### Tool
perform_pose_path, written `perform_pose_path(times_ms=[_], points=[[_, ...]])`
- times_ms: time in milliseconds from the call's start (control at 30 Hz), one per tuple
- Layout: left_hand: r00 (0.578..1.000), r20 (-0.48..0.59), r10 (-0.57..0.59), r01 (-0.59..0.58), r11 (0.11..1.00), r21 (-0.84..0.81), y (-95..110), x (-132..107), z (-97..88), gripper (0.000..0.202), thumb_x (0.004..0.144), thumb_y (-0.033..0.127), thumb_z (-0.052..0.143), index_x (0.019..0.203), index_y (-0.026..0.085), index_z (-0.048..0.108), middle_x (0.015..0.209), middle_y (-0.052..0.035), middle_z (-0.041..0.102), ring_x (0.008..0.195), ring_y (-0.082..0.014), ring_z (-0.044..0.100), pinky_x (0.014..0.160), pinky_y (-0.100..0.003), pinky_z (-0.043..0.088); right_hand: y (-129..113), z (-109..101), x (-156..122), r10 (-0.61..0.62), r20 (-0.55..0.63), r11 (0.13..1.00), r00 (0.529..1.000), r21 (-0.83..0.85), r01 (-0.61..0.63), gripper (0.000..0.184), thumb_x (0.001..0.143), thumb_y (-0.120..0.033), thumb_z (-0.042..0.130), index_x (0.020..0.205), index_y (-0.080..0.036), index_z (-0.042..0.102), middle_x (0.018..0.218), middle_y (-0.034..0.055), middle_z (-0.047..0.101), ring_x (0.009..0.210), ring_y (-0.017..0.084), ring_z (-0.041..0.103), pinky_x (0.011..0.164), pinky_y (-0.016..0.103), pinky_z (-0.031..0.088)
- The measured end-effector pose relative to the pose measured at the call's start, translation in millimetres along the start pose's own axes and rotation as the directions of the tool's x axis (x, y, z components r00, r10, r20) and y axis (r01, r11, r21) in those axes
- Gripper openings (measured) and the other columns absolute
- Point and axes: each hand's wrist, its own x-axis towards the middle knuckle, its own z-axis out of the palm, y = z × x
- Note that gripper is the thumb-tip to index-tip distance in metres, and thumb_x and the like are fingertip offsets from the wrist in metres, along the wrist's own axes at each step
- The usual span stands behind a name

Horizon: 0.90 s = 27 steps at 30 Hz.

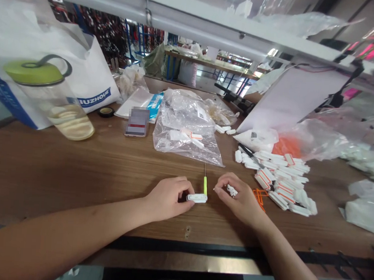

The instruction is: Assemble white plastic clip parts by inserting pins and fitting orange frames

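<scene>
My left hand (169, 199) is closed, with thumb and fingers pinching a white rectangular plastic connector housing (197, 198) that has rows of small holes. Just behind the housing lies a screwdriver-like tool (205, 185) with a yellow-green handle and a thin metal shaft pointing away. To the right, my right hand (242, 203) is closed in a pinch, and a tiny white piece (214, 189) shows at its fingertips. Several small white pieces (232, 191) show between its thumb and fingers; whether they rest in the palm or on the table I cannot tell.
Right of my right hand lie orange frame-shaped parts (260, 198) and a heap of white housings (283, 176), with black tweezers (250, 154) on top. Clear plastic bags (188, 127), a phone (137, 123), a tape roll (106, 111) and a green-lidded bottle (69, 119) stand farther back.
</scene>
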Motion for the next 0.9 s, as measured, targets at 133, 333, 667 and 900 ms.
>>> perform_pose_path(times_ms=[133, 333, 667, 900], points=[[1.000, -0.002, -0.007, 0.007, 1.000, 0.003, 1.4, -0.3, -0.7, 0.008, 0.082, 0.026, 0.065, 0.089, 0.021, 0.066, 0.077, 0.0018, 0.056, 0.066, -0.0126, 0.052, 0.064, -0.027, 0.040, -14.0, 12.0, -2.5, -0.056, 0.098, 0.997, 0.994, 0.048, 0.052, 0.012, 0.091, -0.024, 0.058, 0.080, -0.022, 0.060, 0.086, 0.0025, 0.062, 0.086, 0.018, 0.057, 0.081, 0.033, 0.045], [1.000, -0.001, -0.002, 0.002, 1.000, 0.022, 2.7, 0.4, -1.1, 0.008, 0.083, 0.027, 0.064, 0.088, 0.021, 0.064, 0.075, 0.0016, 0.056, 0.066, -0.0132, 0.053, 0.063, -0.027, 0.040, -16.6, 19.5, -1.1, -0.117, 0.138, 0.993, 0.984, -0.002, 0.118, 0.010, 0.091, -0.019, 0.058, 0.082, -0.022, 0.060, 0.086, 0.0027, 0.062, 0.085, 0.019, 0.055, 0.081, 0.036, 0.043], [1.000, -0.008, 0.002, -0.002, 1.000, 0.010, 2.4, 0.5, 0.2, 0.008, 0.082, 0.025, 0.066, 0.088, 0.020, 0.064, 0.076, 0.0020, 0.056, 0.066, -0.0128, 0.052, 0.063, -0.027, 0.039, -18.4, 23.3, -0.8, -0.170, 0.103, 0.982, 0.980, -0.066, 0.177, 0.010, 0.091, -0.019, 0.059, 0.082, -0.022, 0.060, 0.086, 0.0028, 0.061, 0.086, 0.019, 0.055, 0.080, 0.036, 0.042], [1.000, -0.010, 0.004, -0.004, 1.000, 0.008, 2.4, 0.3, 0.6, 0.008, 0.082, 0.026, 0.066, 0.088, 0.021, 0.065, 0.076, 0.0021, 0.056, 0.066, -0.0128, 0.052, 0.064, -0.028, 0.040, -19.9, 21.7, -4.2, -0.286, 0.043, 0.934, 0.957, -0.210, 0.288, 0.012, 0.088, -0.017, 0.061, 0.091, -0.025, 0.069, 0.091, 0.0040, 0.066, 0.087, 0.021, 0.057, 0.077, 0.039, 0.040]])
